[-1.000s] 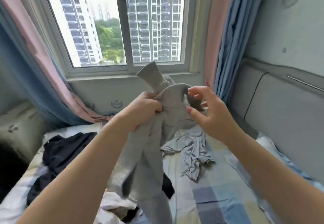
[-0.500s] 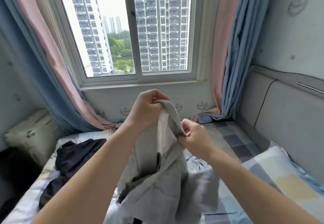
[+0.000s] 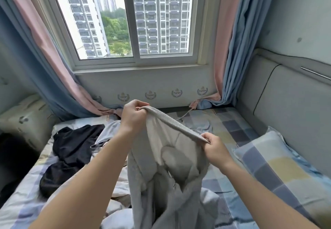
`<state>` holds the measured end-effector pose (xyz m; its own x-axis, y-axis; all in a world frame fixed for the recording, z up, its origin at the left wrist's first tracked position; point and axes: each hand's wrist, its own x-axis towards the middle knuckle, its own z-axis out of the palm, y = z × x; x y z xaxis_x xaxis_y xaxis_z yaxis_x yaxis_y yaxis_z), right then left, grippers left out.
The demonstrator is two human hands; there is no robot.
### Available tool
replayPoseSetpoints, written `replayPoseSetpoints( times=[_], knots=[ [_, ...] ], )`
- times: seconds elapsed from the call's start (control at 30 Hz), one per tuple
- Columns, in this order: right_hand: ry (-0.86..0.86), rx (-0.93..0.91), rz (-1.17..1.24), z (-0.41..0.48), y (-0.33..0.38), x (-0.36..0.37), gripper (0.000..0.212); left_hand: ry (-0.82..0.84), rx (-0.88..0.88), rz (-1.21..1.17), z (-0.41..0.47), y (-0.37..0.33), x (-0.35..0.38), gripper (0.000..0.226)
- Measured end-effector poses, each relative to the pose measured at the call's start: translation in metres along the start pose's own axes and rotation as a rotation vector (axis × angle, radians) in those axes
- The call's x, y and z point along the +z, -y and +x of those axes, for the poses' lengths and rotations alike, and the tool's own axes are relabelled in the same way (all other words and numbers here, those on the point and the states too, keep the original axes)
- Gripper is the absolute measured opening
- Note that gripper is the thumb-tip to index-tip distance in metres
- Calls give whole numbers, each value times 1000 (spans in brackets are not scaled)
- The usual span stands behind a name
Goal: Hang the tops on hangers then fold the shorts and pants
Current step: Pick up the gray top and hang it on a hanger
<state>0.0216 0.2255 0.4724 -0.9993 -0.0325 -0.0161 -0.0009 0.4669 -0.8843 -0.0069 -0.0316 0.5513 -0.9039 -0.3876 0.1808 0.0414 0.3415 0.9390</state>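
Observation:
I hold a grey pair of pants (image 3: 172,166) up over the bed by its ribbed waistband. My left hand (image 3: 133,116) grips the higher end of the band. My right hand (image 3: 214,147) pinches the lower end, nearer to me. The band is stretched in a slanted line between the two hands, and the pale inside lining and a pocket bag face me. The legs hang down out of the bottom of the view. A black garment (image 3: 71,153) lies crumpled on the bed to the left. A light blue-grey garment (image 3: 202,127) lies behind the pants.
The bed (image 3: 231,126) has a checked sheet and a checked pillow (image 3: 286,168) at the right. A padded headboard (image 3: 293,112) lines the right wall. Curtains (image 3: 231,49) hang on both sides of the window. A cushion (image 3: 25,119) sits at the far left.
My hands have moved apart along the waistband, stretching it open. The right hand shifted down and right. The head camera tilted up a little.

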Motion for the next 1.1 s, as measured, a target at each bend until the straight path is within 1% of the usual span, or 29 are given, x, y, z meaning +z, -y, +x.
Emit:
replayPoseSetpoints(
  times=[0.07,0.13,0.17,0.23,0.27,0.3,0.37,0.4,0.5,0.53,0.6,0.7,0.83,0.9,0.93,0.97,1.0,1.03,1.1],
  knots=[
    [-30,-76,118,-4,6,-8,23,-28,-6,17,2,13,-3,23],
    [-40,-133,235,-9,11,-12,14,-26,0,46,1,23,-3,23],
    [-15,-145,278,-11,12,-14,10,-16,-1,71,0,28,-3,23],
    [78,-139,263,-13,8,-16,15,-7,10,113,-2,34,-2,23],
    [109,-140,156,-13,3,-16,17,-10,24,111,-3,35,-1,24],
    [108,-144,-8,-12,-5,-14,17,-12,39,93,-5,36,1,25],
    [31,-107,-317,-7,-30,-7,22,-5,61,59,-9,36,5,26],
    [-9,-53,-412,-6,-45,-4,23,0,69,51,-12,35,7,27],
    [-50,179,-586,-10,-91,-1,21,17,78,34,-17,36,9,24],
    [-38,243,-610,-12,-105,-1,21,21,77,31,-18,37,9,23],
    [-20,308,-609,-15,-123,-4,25,18,64,33,-19,40,7,22],
    [-16,331,-494,-10,-117,-11,28,29,16,46,-19,46,5,22],
    [16,292,-98,-1,-65,-10,12,88,-49,108,-21,55,7,26],
    [8,283,77,0,-38,-7,13,163,-104,95,-23,59,10,18],
    [7,282,142,0,-25,-5,14,227,-143,66,-27,59,12,12],
    [13,280,194,-1,-12,-3,14,299,-174,37,-33,58,14,12],
    [19,276,244,-2,0,0,15,361,-175,24,-40,56,15,17],
    [21,271,292,-4,11,2,15,407,-139,41,-48,53,16,20],
    [11,268,408,-8,30,5,17,498,-27,100,-67,43,17,20]
  ],
)
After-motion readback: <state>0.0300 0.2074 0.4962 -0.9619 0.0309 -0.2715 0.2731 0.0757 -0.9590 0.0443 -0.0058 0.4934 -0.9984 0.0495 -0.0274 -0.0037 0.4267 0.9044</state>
